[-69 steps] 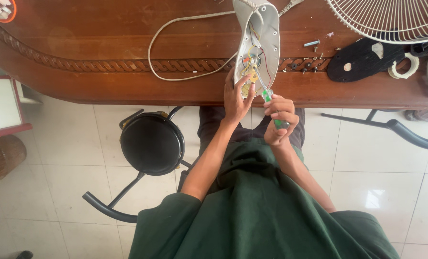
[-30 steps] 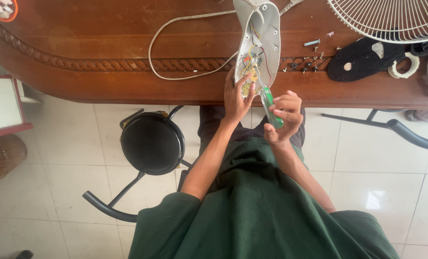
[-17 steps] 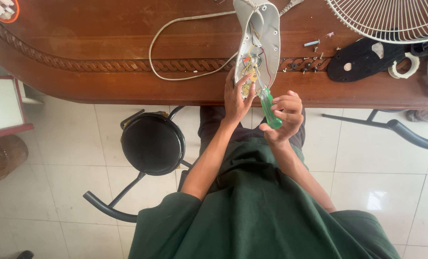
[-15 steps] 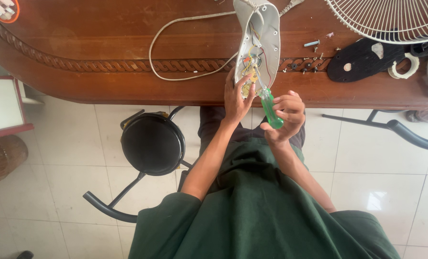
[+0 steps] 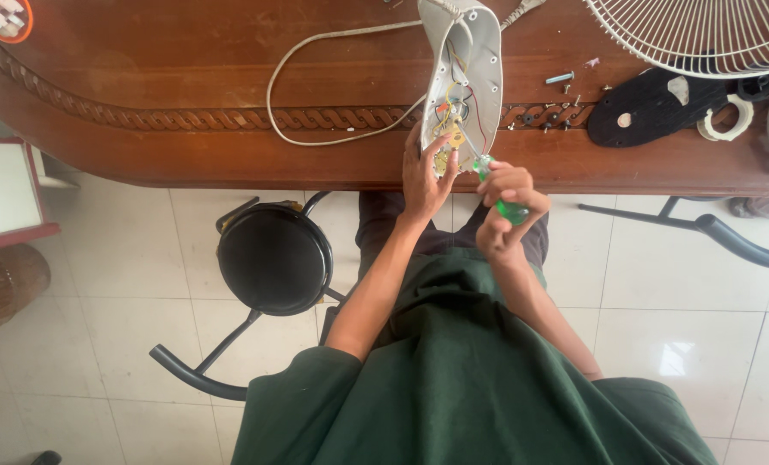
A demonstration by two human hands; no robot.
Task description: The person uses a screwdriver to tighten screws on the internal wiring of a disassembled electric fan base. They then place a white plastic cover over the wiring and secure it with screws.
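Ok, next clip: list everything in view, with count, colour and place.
Open housing: one, white, wires inside, on table edge, centre.
Screwdriver: one, green handle, tip toward the housing.
Cord: one, white, looped on table.
Table: one, dark wood, across top.
Fan grille: one, white, top right.
Black plate: one, on table, right.
Loose screws: several, by the plate.
Stool: one, black, on tiled floor.
Left hand: steadies the housing.
Right hand: grips the screwdriver.

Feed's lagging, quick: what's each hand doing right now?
Left hand: fingers spread on the open white housing.
Right hand: closed on the green-handled screwdriver.
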